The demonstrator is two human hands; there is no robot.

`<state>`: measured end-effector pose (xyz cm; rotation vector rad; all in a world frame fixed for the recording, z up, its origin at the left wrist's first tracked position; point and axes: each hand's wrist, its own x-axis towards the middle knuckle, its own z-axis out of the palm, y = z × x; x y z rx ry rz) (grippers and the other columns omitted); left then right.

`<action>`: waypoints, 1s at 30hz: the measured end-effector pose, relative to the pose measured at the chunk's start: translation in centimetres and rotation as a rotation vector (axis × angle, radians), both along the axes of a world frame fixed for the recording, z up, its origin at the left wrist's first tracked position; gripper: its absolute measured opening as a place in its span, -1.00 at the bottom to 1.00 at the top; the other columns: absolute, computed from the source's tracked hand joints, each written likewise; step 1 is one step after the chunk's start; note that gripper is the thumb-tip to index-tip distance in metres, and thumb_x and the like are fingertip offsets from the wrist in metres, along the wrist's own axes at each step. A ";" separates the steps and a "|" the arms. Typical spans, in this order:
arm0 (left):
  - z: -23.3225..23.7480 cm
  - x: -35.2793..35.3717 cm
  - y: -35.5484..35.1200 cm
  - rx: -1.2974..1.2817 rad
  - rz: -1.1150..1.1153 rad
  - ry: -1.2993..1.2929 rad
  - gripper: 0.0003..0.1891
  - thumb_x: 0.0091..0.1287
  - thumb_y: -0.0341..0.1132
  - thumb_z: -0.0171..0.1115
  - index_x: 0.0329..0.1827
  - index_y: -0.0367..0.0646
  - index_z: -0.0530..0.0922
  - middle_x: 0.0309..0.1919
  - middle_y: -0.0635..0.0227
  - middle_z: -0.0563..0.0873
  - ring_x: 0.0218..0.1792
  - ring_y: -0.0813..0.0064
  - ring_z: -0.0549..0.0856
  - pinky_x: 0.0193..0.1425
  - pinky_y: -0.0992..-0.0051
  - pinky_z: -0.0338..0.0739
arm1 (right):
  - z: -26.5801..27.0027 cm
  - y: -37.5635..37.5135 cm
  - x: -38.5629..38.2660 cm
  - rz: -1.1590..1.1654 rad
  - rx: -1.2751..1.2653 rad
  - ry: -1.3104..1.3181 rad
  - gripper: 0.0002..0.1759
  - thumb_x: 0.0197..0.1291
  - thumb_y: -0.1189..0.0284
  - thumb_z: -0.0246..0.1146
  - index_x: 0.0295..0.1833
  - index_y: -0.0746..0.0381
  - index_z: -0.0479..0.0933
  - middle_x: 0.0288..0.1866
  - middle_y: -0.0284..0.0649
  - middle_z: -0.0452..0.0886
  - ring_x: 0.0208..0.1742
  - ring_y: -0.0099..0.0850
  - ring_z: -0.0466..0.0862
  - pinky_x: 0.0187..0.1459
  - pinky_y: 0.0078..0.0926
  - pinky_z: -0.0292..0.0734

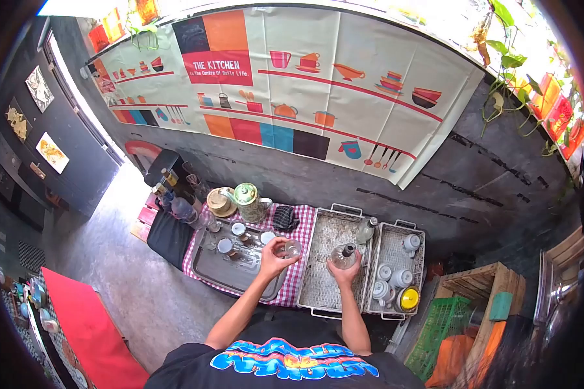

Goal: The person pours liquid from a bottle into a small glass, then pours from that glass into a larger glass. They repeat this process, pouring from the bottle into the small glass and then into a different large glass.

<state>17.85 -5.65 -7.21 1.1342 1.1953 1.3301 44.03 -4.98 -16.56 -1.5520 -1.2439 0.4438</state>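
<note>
My left hand [276,257] is closed around a small clear glass [292,248], above the checkered cloth [294,281] at the dark tray's right edge. Over the middle metal tray [316,290], my right hand [344,272] grips a clear glass bottle [343,257] with a dark top. Another clear bottle [366,230] stands near that tray's back right corner. To the left, the dark tray [207,272] holds several dark-filled glasses with pale tops, one of them a glass [226,247] near its left side.
A green patterned pot [246,194] and a dark folded cloth [284,218] sit behind the dark tray. Bottles [183,209] stand at the left end. The right metal tray [390,247] holds white cups and a yellow-topped item [409,298]. A wooden crate [509,285] is at right.
</note>
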 end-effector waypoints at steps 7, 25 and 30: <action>1.2 -0.2 1.1 0.042 -0.055 -0.096 -0.43 0.00 -0.48 0.67 0.08 -0.21 0.57 -0.03 0.30 0.75 0.03 0.52 0.74 0.10 0.44 0.74 | 7.3 -0.3 -0.3 0.117 0.137 -0.028 0.04 -0.42 0.33 0.71 0.32 0.24 0.40 0.18 -0.04 0.61 0.20 -0.11 0.64 0.26 -0.18 0.52; 5.8 -3.9 3.7 0.103 -0.157 0.038 -0.41 0.02 -0.42 0.67 0.16 -0.21 0.64 -0.04 0.37 0.78 -0.02 0.61 0.74 0.05 0.50 0.68 | 17.3 1.5 -3.1 0.375 0.043 -0.417 0.08 -0.46 0.32 0.67 0.34 0.29 0.38 0.19 0.06 0.58 0.24 0.08 0.57 0.34 -0.05 0.46; 6.7 -4.7 4.1 0.121 -0.181 -0.004 -0.43 0.03 -0.46 0.65 0.16 -0.25 0.64 -0.06 0.35 0.79 -0.03 0.58 0.74 0.07 0.51 0.69 | 18.1 2.2 -3.7 0.396 0.019 -0.517 0.10 -0.48 0.33 0.67 0.35 0.28 0.38 0.25 0.02 0.56 0.29 0.04 0.55 0.39 -0.05 0.40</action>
